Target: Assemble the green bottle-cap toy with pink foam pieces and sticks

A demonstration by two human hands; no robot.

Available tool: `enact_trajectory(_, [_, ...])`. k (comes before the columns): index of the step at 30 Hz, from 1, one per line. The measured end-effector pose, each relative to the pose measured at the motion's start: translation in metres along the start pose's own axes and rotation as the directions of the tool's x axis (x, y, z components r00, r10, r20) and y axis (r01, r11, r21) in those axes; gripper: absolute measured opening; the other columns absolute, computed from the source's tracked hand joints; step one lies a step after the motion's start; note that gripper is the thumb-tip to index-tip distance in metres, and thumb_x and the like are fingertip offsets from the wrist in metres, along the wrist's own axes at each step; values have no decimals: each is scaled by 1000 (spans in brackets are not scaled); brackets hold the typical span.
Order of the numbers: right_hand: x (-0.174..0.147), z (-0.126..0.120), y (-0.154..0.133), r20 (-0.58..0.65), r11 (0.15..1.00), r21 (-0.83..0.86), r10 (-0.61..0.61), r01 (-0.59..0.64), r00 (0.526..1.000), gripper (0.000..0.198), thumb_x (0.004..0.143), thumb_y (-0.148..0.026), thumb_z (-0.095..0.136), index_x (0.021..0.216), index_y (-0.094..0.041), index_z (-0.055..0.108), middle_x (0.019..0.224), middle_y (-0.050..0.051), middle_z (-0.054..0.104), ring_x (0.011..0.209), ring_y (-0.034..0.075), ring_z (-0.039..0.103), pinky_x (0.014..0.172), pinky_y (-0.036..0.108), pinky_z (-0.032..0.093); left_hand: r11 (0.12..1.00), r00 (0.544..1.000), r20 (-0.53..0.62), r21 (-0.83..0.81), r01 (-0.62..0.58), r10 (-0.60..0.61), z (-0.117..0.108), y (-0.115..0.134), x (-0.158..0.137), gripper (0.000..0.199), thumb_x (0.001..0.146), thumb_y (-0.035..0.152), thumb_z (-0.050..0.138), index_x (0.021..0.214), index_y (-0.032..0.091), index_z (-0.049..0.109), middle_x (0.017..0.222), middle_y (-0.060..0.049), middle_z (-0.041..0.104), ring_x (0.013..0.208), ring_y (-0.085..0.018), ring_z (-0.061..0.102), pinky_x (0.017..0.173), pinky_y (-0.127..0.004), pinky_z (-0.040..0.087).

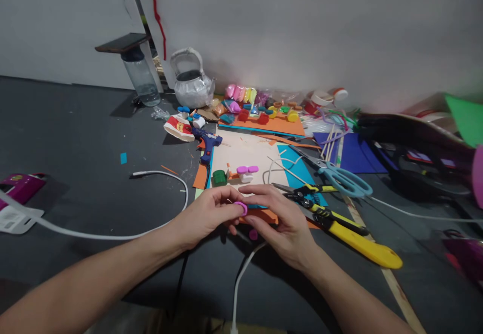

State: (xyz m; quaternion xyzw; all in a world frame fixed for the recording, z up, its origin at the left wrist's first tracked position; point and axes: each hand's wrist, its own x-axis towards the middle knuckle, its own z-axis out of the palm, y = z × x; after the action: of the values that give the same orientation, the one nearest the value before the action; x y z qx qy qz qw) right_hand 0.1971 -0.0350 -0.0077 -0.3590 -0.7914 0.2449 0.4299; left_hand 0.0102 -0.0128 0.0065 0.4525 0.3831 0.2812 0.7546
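A small magenta piece of what looks like modelling clay (241, 208), curled with a raised rim, is pinched in my left hand (213, 212). From the other side, my right hand (285, 221) has its thumb and fingertips at the piece's edge, closed lightly around it. Another magenta bit (253, 234) lies just below the hands. Beyond my fingers, magenta clay shapes (247, 169), a white lump (246, 178) and a dark green roll (219, 177) sit on the cream sheet (241, 148).
At right are light-blue scissors (349, 179), pliers (317, 189) and a yellow-handled cutter (362, 243). A blue glue gun (207, 145) lies left of the sheet. Behind stand a foil-like kettle (192, 91), a bottle (141, 80) and coloured clay shapes on orange board (279, 126). A white cable (113, 236) crosses the table.
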Motion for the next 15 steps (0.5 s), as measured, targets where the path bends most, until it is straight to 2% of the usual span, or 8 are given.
enact_trajectory(5, [-1,-1,-2,14,1000,-14,4,-4,1000,31,92,-19,61,121,-26,64,123,10,67,114,21,63,96,40,52,999,999,26,-22,26,-26,1,1,1,20,79,31,67,86,15,58,62,2,61,57,-12,60,54,-25,54])
enact_trajectory(10, [-4,-2,-1,91,999,-51,18,-13,996,44,95,-23,57,138,-30,55,137,9,59,127,22,55,105,41,46,1000,1000,19,14,-22,22,-1,0,2,18,81,28,67,90,12,64,62,3,59,56,-9,56,55,-22,53])
enact_trajectory(15, [-6,-2,1,105,999,-50,7,-2,994,45,96,-24,53,140,-32,53,140,8,58,128,22,53,106,42,45,999,999,24,22,-41,40,-5,-3,2,17,83,28,68,88,12,69,68,2,63,57,-7,56,57,-20,49])
